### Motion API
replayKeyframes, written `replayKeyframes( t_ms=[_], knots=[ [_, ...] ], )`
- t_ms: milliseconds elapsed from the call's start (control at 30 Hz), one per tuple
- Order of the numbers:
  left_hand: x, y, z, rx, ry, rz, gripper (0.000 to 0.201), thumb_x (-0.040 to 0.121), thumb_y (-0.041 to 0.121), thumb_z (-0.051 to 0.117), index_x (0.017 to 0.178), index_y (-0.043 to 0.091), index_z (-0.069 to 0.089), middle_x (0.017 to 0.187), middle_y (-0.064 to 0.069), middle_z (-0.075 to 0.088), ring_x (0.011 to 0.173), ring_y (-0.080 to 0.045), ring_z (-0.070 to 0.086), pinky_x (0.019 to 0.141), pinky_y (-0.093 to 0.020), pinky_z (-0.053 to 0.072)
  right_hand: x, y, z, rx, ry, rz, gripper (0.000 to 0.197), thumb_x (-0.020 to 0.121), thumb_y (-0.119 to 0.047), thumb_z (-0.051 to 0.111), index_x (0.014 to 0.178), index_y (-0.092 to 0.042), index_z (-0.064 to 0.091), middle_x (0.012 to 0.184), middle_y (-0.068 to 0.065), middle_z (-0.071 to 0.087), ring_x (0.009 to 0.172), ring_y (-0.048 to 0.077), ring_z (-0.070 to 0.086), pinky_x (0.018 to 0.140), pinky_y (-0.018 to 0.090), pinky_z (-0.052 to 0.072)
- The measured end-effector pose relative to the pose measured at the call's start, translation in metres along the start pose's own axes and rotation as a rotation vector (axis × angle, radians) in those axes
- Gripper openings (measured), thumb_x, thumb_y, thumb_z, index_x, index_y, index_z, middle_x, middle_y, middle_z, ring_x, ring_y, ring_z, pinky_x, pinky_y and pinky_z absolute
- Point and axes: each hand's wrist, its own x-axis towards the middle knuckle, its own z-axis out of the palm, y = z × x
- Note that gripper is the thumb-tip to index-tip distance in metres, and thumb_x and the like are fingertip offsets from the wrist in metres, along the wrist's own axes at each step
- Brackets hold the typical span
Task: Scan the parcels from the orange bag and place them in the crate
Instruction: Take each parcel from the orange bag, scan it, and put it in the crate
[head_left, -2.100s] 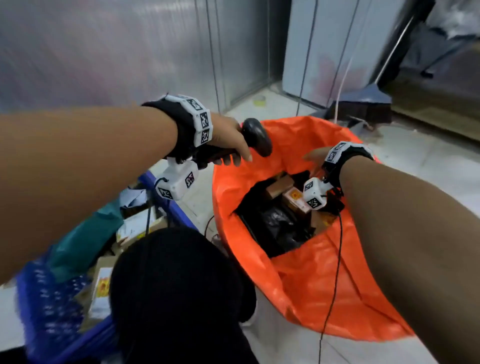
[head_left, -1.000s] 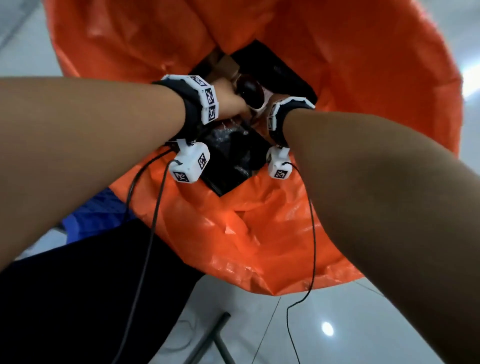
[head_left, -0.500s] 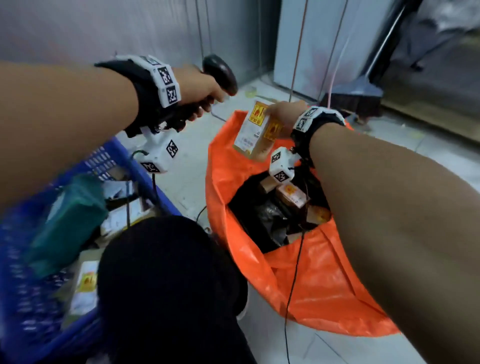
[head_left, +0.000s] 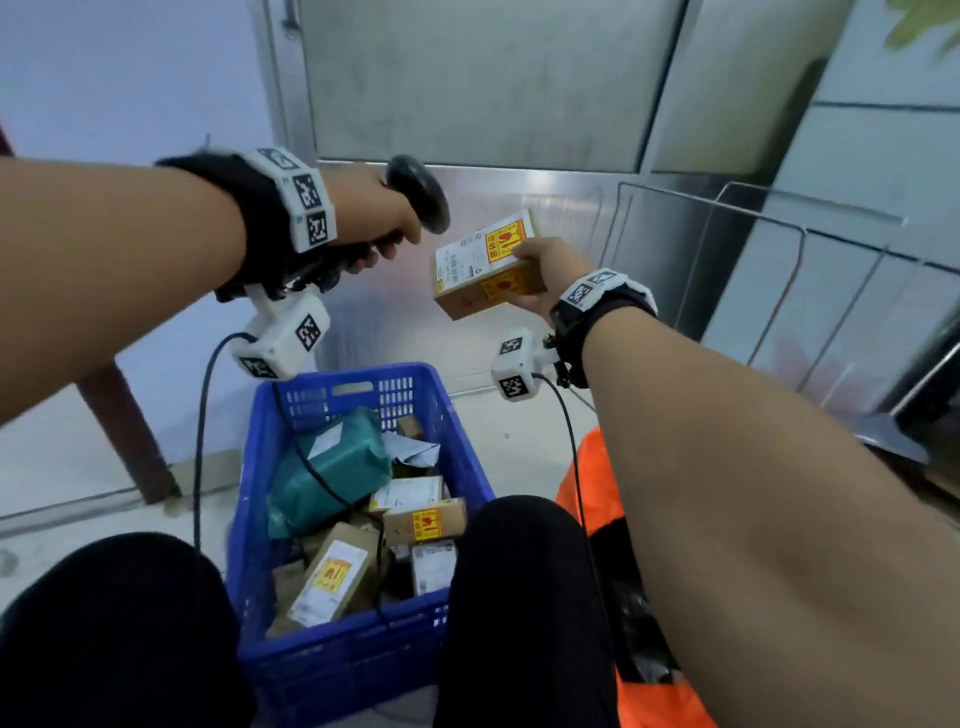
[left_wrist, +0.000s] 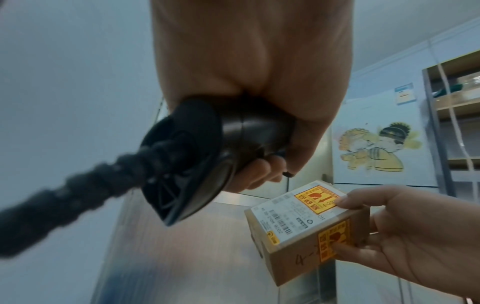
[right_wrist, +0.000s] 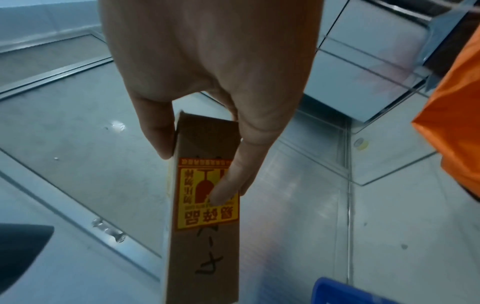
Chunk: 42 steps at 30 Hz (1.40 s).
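My left hand (head_left: 379, 228) grips a black handheld scanner (head_left: 418, 192) by its handle, head turned right toward the parcel; its cable (left_wrist: 78, 185) trails off. My right hand (head_left: 540, 275) holds a small cardboard parcel (head_left: 483, 265) with a white label and yellow-red fragile stickers, raised above the crate, thumb on the labelled face and fingers on the side (right_wrist: 226, 181). The same parcel (left_wrist: 303, 226) sits just below and right of the scanner. The blue plastic crate (head_left: 467, 467) stands between my knees with several parcels inside. The orange bag (head_left: 592, 483) lies at my right.
A green-wrapped parcel (head_left: 332, 467) and several small boxes fill the crate. A steel cabinet door (head_left: 478, 83) and a wire rack (head_left: 779, 270) stand ahead. A dark wooden leg (head_left: 124, 431) is at the left. Sensor cables (head_left: 200, 441) hang from both wrists.
My right hand lifted the parcel out of the orange bag and carried it left, above the crate. The scanner in my left hand now points at it. My view turned left toward the crate.
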Motion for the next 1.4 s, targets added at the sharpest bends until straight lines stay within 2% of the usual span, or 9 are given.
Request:
replayKeyframes(
  t_ms=[133,267,467,633,733,867,1000,1100,1400],
  knots=[
    [-0.019,-0.029,-0.032,-0.012,0.08,-0.026,0.017,0.085,0.02,0.07,0.078,0.007,0.06,0.065,-0.008,0.058,0.042,-0.019,0.046,0.036,-0.023,0.04,-0.011,0.006,0.041,-0.019,-0.054,0.02,0.048,0.062,-0.017,0.078,0.107,-0.008,0.066,0.11,0.018,0.07,0.09,0.035,0.072,0.07,0.042,0.062],
    [-0.03,-0.05,-0.045,-0.046,0.122,-0.04,0.016,0.087,0.017,0.069,0.078,0.005,0.06,0.065,-0.009,0.056,0.04,-0.017,0.044,0.033,-0.019,0.036,-0.014,0.012,0.066,-0.041,-0.038,0.017,0.049,0.055,-0.016,0.081,0.101,-0.007,0.068,0.107,0.014,0.072,0.093,0.029,0.071,0.077,0.039,0.062],
    [-0.036,-0.068,-0.054,-0.107,0.117,-0.043,0.015,0.086,0.017,0.069,0.079,0.005,0.062,0.069,-0.009,0.059,0.042,-0.016,0.047,0.036,-0.019,0.039,-0.025,0.009,0.083,-0.041,-0.063,0.009,0.035,0.073,0.003,0.076,0.106,-0.001,0.065,0.103,0.016,0.073,0.092,0.03,0.072,0.076,0.036,0.063],
    [-0.038,-0.073,-0.063,-0.098,0.154,-0.013,0.016,0.085,0.017,0.07,0.08,0.003,0.063,0.068,-0.01,0.061,0.036,-0.014,0.046,0.034,-0.018,0.037,-0.02,0.006,0.088,-0.118,-0.025,-0.006,0.032,0.069,-0.006,0.081,0.099,-0.003,0.067,0.107,0.015,0.072,0.095,0.03,0.07,0.082,0.04,0.061],
    [-0.041,-0.075,-0.072,0.043,0.187,0.034,0.018,0.086,0.019,0.071,0.077,0.005,0.062,0.054,-0.005,0.058,0.037,-0.015,0.047,0.032,-0.017,0.035,-0.026,-0.003,0.091,-0.143,0.003,-0.003,0.024,0.077,-0.007,0.078,0.099,-0.002,0.067,0.099,0.014,0.074,0.091,0.028,0.072,0.081,0.041,0.062],
    [-0.042,-0.081,-0.081,0.151,0.088,0.111,0.019,0.087,0.02,0.073,0.073,0.013,0.061,0.036,0.005,0.053,0.032,-0.007,0.049,0.034,-0.019,0.038,-0.022,-0.009,0.091,-0.197,0.043,0.014,0.027,0.078,-0.012,0.079,0.101,-0.003,0.069,0.094,0.013,0.075,0.084,0.027,0.074,0.075,0.038,0.063],
    [-0.038,-0.085,-0.082,0.172,0.032,0.164,0.02,0.085,0.02,0.075,0.07,0.017,0.062,0.042,0.005,0.058,0.036,-0.007,0.052,0.042,-0.021,0.044,-0.02,-0.011,0.095,-0.221,0.083,0.005,0.028,0.077,-0.018,0.08,0.099,-0.006,0.069,0.087,0.012,0.076,0.074,0.026,0.076,0.072,0.037,0.063],
    [-0.037,-0.083,-0.081,0.173,0.015,0.163,0.02,0.085,0.021,0.074,0.07,0.015,0.062,0.04,0.006,0.057,0.035,-0.006,0.051,0.042,-0.02,0.044,-0.023,-0.01,0.099,-0.217,0.089,-0.007,0.026,0.077,-0.019,0.078,0.099,-0.007,0.068,0.085,0.011,0.077,0.071,0.025,0.076,0.071,0.037,0.063],
    [-0.036,-0.081,-0.083,0.183,-0.014,0.161,0.025,0.087,0.019,0.072,0.066,0.013,0.06,0.039,0.005,0.054,0.034,-0.008,0.049,0.044,-0.022,0.044,-0.029,-0.009,0.101,-0.222,0.077,0.005,0.015,0.082,-0.016,0.074,0.092,-0.008,0.065,0.09,0.011,0.075,0.078,0.025,0.075,0.076,0.039,0.063]
  ],
)
